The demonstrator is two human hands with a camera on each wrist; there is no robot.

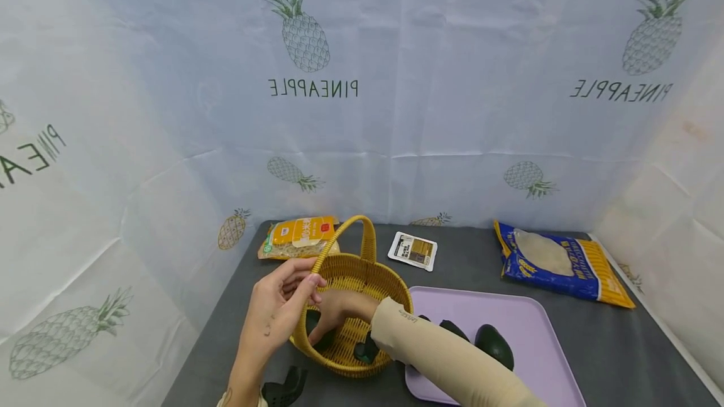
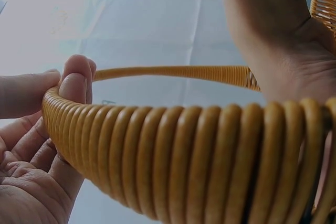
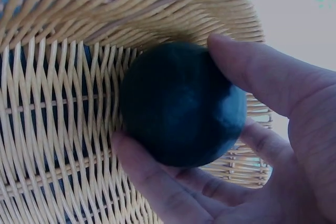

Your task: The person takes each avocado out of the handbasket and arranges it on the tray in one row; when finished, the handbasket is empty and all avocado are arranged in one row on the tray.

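A yellow woven basket [image 1: 390,281] with a tall arched handle [image 1: 369,240] stands in front of me. My left hand [image 1: 277,306] pinches one side of that handle between thumb and fingers; the left wrist view shows the grip close up. Inside the basket, my right hand [image 1: 335,309] holds a dark green avocado [image 3: 184,103], thumb on one side and fingers on the other. The avocado is close to the woven wall and floor. To the right, another avocado [image 1: 494,347] lies on a lilac tray [image 1: 532,325], partly behind my right sleeve.
More dark shapes [image 1: 454,330] show on the tray beside my forearm. Behind the basket lies an orange food bag [image 1: 305,234], with a small white packet [image 1: 414,250] to its right. A blue and yellow bag [image 1: 560,265] lies at the back right.
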